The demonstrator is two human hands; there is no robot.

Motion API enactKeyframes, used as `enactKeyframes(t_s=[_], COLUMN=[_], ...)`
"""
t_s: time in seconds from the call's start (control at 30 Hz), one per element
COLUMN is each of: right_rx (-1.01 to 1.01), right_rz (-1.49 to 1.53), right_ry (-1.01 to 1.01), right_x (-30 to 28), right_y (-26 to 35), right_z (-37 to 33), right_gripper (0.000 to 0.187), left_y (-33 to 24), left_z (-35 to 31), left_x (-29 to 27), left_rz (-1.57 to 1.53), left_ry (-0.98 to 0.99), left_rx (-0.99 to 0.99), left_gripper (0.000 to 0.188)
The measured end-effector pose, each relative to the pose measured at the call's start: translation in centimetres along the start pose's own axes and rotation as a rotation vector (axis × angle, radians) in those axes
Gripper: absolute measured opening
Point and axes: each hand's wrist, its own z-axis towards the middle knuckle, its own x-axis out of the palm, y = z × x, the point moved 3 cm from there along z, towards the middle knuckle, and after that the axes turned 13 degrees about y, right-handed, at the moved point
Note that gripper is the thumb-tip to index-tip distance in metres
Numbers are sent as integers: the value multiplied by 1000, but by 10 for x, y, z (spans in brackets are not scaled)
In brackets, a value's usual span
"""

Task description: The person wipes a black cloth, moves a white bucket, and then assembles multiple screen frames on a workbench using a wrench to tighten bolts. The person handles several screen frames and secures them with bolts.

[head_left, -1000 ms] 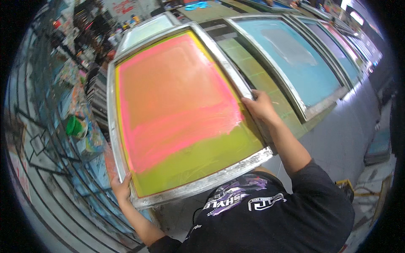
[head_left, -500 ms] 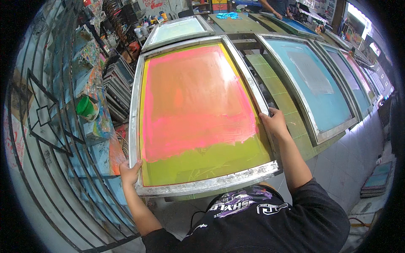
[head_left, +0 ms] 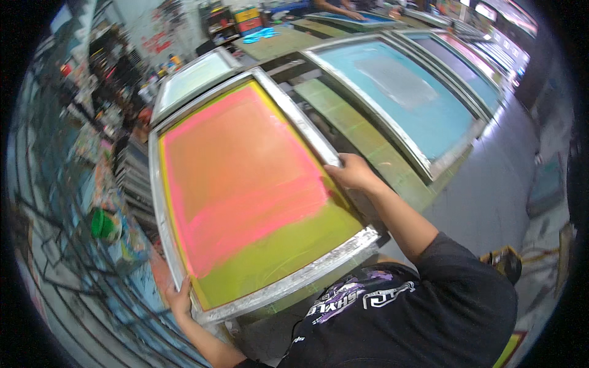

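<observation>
Grips the pink-smeared screen (head_left: 215,147) near its closest left corner with a closed left hand (head_left: 180,299), thumb uppermost; clasps the right rail (head_left: 297,116) likewise with the right hand (head_left: 352,171). Holds it over the counter (head_left: 400,173), resting or lifted: cannot tell. Could smear pink ink (head_left: 230,224), if wet, by slipping a thumb inward, or knock the pale screen (head_left: 197,80) beyond by shoving forward.

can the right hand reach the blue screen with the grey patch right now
Probably yes: nothing seems to stand between the right hand and the blue screen, though that hand would first have to release the pink-smeared screen.
</observation>
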Motion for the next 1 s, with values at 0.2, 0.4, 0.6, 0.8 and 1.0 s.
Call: enactKeyframes(t_s=[0.2,0.4,0.6,0.8,1.0], right_rx=[-389,-365,-300,-47,224], right_rz=[105,267,383,280,577], right_ry=[-347,-465,-780,-990,-850], right_x=[-40,-116,-215,-327,-384], right_y=[-33,-101,-220,-360,-435], right_z=[-32,-79,-102,-119,-106], right_gripper=[24,13,13,22,53], left_y=[-4,-68,-172,-285,-329], left_z=[-32,-61,-93,-127,-124], left_x=[4,91,224,403,530], left_rz=[79,59,38,31,-14], left_ry=[-472,-421,-282,110,409], left_rx=[138,234,291,438,205], left_gripper=[21,18,19,28,52])
